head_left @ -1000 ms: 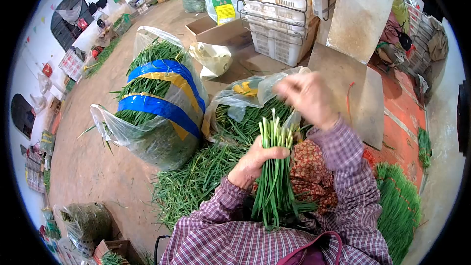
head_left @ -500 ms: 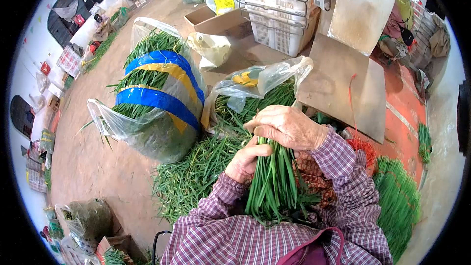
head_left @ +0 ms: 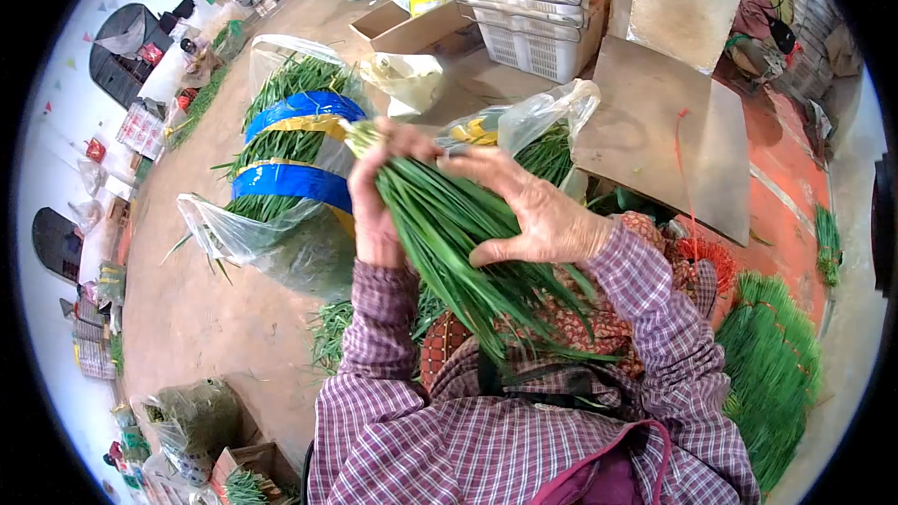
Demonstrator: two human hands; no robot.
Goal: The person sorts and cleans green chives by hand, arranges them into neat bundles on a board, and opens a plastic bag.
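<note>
Left hand (head_left: 376, 173) clasps a gathered long-leaved green bunch (head_left: 449, 229), right hand (head_left: 541, 215) spread against it; loose green leaves (head_left: 331, 329) lie ungathered.

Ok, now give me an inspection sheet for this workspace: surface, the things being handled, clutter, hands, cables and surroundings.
Surface: brown floor; reddish-orange area at the right.
Job's things: green bunch held up, slanting, pale ends toward the upper left; more tied greens at the lower right.
Clutter: loose leaves on the floor; banded plastic bag of greens; open cardboard box.
Hands: left hand wrapped around the bunch near its pale ends, motion-blurred; right hand spread against the leaves.
Cables: nothing seen.
Surroundings: stacked white crates ahead; white wall at the left.
</note>
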